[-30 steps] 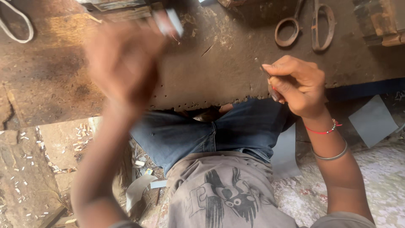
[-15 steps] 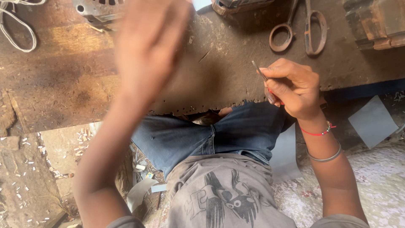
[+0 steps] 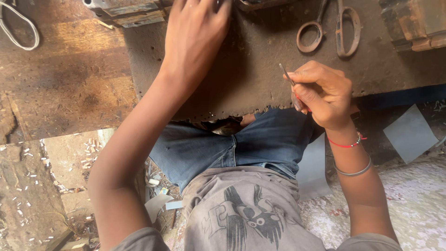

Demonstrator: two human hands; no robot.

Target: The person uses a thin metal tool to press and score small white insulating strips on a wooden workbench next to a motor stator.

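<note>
My right hand (image 3: 323, 93) is closed around a thin metal tool (image 3: 286, 75) with a slim shaft sticking up past the fingers, held over the near edge of a dark, rusty metal sheet (image 3: 260, 69). My left hand (image 3: 197, 35) reaches far forward over the same sheet, fingers spread down near the top of the frame; its fingertips are cut off by the frame edge, so whether it holds anything is hidden. I sit behind the sheet in blue jeans and a grey printed shirt.
Large rusty shears (image 3: 332, 30) lie on the sheet at the far right. A worn wooden surface (image 3: 69, 79) lies left, with a white cord (image 3: 21, 30) at its corner. Grey sheet pieces (image 3: 411, 132) and small scraps (image 3: 93, 153) litter the floor.
My left hand has swung from the left, raised and blurred, forward and down onto the far part of the sheet. My right hand has kept hold of the thin tool in about the same place.
</note>
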